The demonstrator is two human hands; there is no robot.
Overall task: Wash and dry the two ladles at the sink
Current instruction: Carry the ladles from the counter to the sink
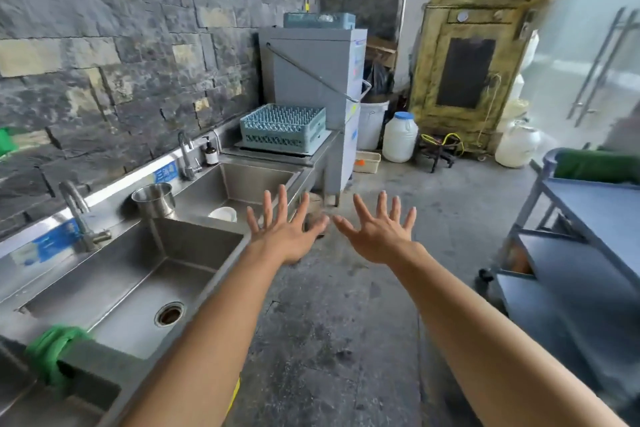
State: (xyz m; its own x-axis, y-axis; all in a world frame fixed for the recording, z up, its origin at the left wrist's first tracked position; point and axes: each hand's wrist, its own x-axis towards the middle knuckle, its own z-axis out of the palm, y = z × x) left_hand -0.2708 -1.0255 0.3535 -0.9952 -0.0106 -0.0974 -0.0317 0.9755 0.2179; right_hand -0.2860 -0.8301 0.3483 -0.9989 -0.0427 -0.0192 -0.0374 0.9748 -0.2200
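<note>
My left hand [284, 229] and my right hand [377, 230] are stretched out in front of me over the floor, fingers spread, both holding nothing. A steel double sink [138, 274] runs along the stone wall at the left, with a tap [78, 215] over the near basin and a second tap [187, 156] over the far basin. No ladle shows anywhere. A green cloth [52, 354] hangs over the sink's front rim at the lower left. A white bowl [224, 213] lies in the far basin.
A steel pot [154, 199] stands on the divider between basins. A soap bottle [210, 152] and a teal dish rack [282, 128] sit beyond, beside a grey dishwasher [318, 80]. A grey trolley [585, 236] stands at the right. White jugs [400, 137] stand on the concrete floor.
</note>
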